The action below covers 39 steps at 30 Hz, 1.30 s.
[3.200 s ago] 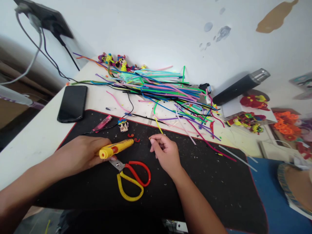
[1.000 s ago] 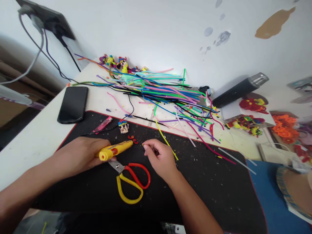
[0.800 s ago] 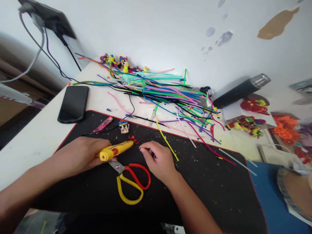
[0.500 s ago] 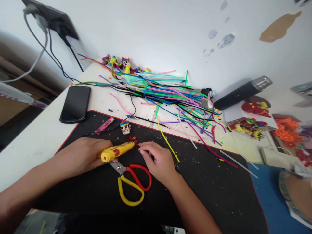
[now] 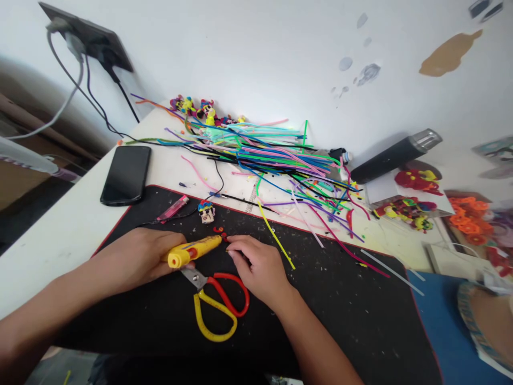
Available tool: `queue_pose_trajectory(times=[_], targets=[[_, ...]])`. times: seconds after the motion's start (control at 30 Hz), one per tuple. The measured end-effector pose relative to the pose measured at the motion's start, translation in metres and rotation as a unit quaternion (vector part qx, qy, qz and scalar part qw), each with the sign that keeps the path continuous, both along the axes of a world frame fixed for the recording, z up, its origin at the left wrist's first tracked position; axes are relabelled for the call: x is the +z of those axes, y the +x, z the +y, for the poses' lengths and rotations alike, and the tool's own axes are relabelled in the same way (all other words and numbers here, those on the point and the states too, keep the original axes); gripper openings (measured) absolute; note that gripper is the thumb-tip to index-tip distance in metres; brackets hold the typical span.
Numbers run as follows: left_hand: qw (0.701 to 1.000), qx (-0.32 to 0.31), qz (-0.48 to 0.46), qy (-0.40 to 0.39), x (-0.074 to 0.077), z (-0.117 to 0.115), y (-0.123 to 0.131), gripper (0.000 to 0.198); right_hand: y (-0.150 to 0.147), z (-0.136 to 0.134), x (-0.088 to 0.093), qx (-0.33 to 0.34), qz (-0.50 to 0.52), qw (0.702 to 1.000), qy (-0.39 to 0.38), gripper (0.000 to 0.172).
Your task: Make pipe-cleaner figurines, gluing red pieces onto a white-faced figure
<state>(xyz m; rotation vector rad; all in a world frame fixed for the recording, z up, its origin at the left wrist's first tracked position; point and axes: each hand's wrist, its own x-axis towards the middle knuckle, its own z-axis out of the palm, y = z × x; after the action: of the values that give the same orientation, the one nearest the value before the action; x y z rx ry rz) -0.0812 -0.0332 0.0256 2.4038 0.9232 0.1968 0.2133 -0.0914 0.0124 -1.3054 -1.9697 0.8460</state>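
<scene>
My left hand (image 5: pixel 142 254) is wrapped round a yellow hot glue gun (image 5: pixel 196 251), its tip pointing right and away from me. Close to that tip, my right hand (image 5: pixel 258 267) has thumb and forefinger drawn together; what they pinch is too small to make out. Small red curled pieces (image 5: pixel 218 230) lie on the black mat (image 5: pixel 320 321) just beyond the fingertips. Scissors (image 5: pixel 216 302) with one red and one yellow handle rest below the glue gun, their blades partly under my left hand. A small doll head (image 5: pixel 206 212) with a colourful top sits behind the glue gun.
A phone (image 5: pixel 126 175) and a pink lighter (image 5: pixel 173 208) lie to the left. Many coloured pipe cleaners (image 5: pixel 272 147) spread along the wall, with small finished figures (image 5: pixel 206 109) behind. A dark flask (image 5: pixel 393 156) leans at the right. Clear glue sticks (image 5: pixel 393 272) lie near the mat's right edge.
The view has shifted slightly. My right fingertips remain by the glue gun's tip and the red pieces, with barely any movement; my left hand keeps its hold on the glue gun.
</scene>
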Motion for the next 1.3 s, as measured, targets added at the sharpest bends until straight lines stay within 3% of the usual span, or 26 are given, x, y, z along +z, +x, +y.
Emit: queue_pose_trajectory(times=[0.3, 0.83, 1.3], targets=[[0.999, 0.023, 0.020, -0.021, -0.0111, -0.0032, -0.0058, 0.036, 0.0001, -0.0003, -0.0036, 0.010, -0.030, 0.999, 0.014, 0.016], [0.999, 0.029, 0.024, -0.006, -0.0040, -0.0025, -0.0036, 0.033, 0.0009, -0.0015, -0.0036, 0.015, -0.038, 0.999, 0.009, 0.016], [0.999, 0.024, 0.020, 0.010, -0.0094, -0.0025, -0.0053, 0.036, 0.0008, -0.0016, -0.0050, 0.011, -0.039, 0.999, 0.016, 0.015]])
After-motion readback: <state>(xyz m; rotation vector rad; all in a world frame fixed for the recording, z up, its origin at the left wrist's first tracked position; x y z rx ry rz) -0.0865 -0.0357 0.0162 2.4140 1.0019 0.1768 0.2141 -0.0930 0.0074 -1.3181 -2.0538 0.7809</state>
